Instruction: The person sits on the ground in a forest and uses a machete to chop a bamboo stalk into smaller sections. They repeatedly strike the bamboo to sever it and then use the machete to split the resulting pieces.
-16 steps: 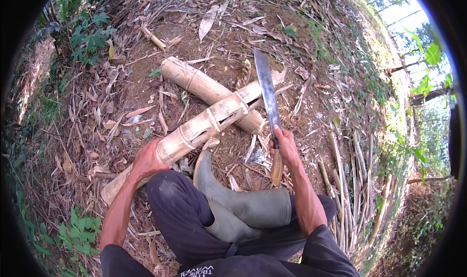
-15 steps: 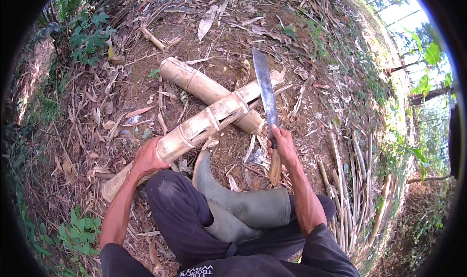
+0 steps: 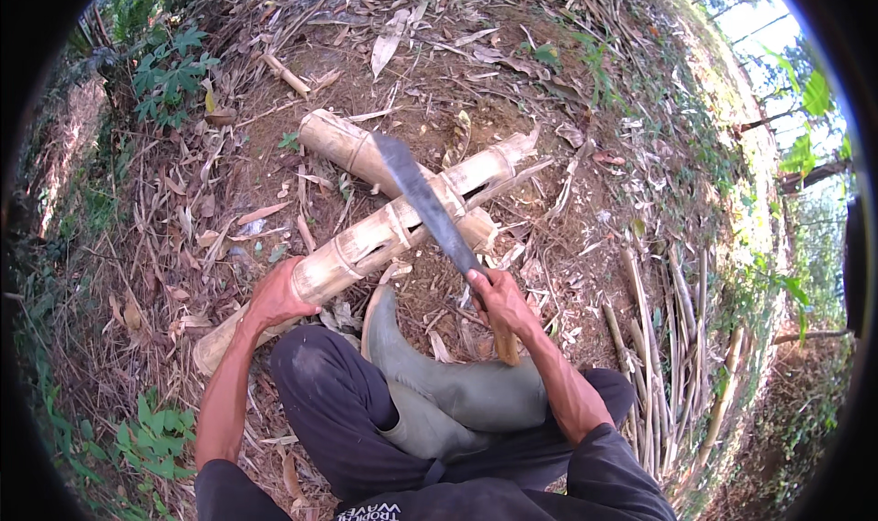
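Note:
A long bamboo pole (image 3: 361,247) runs from near my left knee up to the right, its far end split and splintered. My left hand (image 3: 279,294) is wrapped round its lower part. This pole lies across a second, shorter bamboo piece (image 3: 338,143) on the ground. My right hand (image 3: 503,300) grips a machete (image 3: 425,201) by its wooden handle. The dark blade tilts up to the left and passes in front of the pole's split stretch; whether it touches the bamboo I cannot tell.
My grey-green rubber boots (image 3: 457,388) are folded close in front of me, below the pole. Thin sticks (image 3: 654,365) lie bundled at the right. Dry leaves and chips cover the soil (image 3: 412,73), and green plants (image 3: 169,73) grow at the left.
The machete has swung left, from nearly upright beside the pole to slanting over it. My right hand has moved left and slightly down; my left hand holds the pole in the same place.

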A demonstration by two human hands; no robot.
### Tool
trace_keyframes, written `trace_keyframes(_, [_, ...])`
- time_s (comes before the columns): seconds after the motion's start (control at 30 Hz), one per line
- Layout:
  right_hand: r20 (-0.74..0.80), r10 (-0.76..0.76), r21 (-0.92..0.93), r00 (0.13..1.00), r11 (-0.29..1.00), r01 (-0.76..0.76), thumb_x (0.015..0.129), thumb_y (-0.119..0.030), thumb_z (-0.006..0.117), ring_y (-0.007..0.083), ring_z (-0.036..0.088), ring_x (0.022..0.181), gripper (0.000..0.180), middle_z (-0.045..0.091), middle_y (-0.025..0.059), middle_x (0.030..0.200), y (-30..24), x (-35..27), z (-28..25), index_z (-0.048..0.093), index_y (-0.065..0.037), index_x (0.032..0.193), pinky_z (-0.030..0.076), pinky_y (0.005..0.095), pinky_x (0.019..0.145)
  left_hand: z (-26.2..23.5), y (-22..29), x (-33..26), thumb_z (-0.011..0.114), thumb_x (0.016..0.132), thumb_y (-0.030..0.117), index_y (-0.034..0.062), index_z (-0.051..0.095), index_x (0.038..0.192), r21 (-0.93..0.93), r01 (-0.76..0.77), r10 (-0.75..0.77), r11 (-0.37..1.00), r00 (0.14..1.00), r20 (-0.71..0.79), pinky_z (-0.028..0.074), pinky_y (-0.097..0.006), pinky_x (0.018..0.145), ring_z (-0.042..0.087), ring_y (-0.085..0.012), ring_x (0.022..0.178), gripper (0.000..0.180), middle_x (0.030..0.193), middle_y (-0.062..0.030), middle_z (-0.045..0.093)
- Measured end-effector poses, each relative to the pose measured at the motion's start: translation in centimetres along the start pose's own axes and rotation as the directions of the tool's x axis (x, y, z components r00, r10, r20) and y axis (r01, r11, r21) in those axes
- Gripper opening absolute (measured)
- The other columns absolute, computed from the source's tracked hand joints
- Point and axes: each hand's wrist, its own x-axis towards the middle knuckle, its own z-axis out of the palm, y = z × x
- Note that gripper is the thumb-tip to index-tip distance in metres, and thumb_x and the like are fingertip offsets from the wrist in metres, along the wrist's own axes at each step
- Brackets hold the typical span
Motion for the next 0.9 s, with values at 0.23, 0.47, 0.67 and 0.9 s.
trace_keyframes(0.23, [-0.089,-0.030,0.067,0.996,0.997,0.036,0.099,-0.046,0.051,0.0112,0.048,0.041,0.047,0.051,0.0012,0.055,0.5,1.0,-1.3,0.054,-0.002,0.081,0.042,0.0277,0.038,0.0,0.6,0.1,0.087,0.051,0.037,0.0032,0.048,0.134,0.045,-0.005,0.006,0.999,1.000,-0.014,0.043,-0.042,0.101,0.055,-0.0332,0.119,0.098,0.127,-0.0172,0.057])
trace_keyframes(0.47, [-0.211,-0.021,0.363,0.977,0.927,0.098,0.099,-0.045,0.051,0.0106,0.049,0.041,0.043,0.052,0.0010,0.057,0.0,1.0,-2.0,0.051,-0.005,0.083,0.043,0.0258,0.037,2.6,0.2,-1.4,0.088,0.050,0.033,0.0041,0.046,0.134,0.199,-0.058,0.100,0.978,0.974,-0.205,0.043,-0.044,0.094,0.056,-0.0353,0.111,0.098,0.116,-0.0163,0.058])
trace_keyframes(0.67, [-0.047,-0.061,0.019,0.997,0.998,0.062,0.098,-0.046,0.052,0.0110,0.050,0.042,0.048,0.053,0.0026,0.058,0.9,-0.4,-0.2,0.053,-0.003,0.078,0.041,0.0277,0.039,3.8,0.1,-2.4,0.087,0.051,0.031,0.0033,0.045,0.134,0.249,-0.014,0.087,0.968,0.955,-0.284,0.041,-0.046,0.094,0.054,-0.0357,0.111,0.097,0.115,-0.0163,0.056])
trace_keyframes(0.9, [-0.112,-0.056,0.128,0.992,0.989,0.071,0.098,-0.049,0.052,0.0116,0.049,0.040,0.049,0.053,0.0025,0.057,0.9,0.2,-0.6,0.052,-0.004,0.077,0.044,0.0265,0.037,3.7,0.0,-2.2,0.088,0.051,0.032,0.0039,0.045,0.135,0.245,-0.023,0.089,0.969,0.961,-0.263,0.039,-0.047,0.096,0.053,-0.0357,0.113,0.098,0.118,-0.0164,0.055])
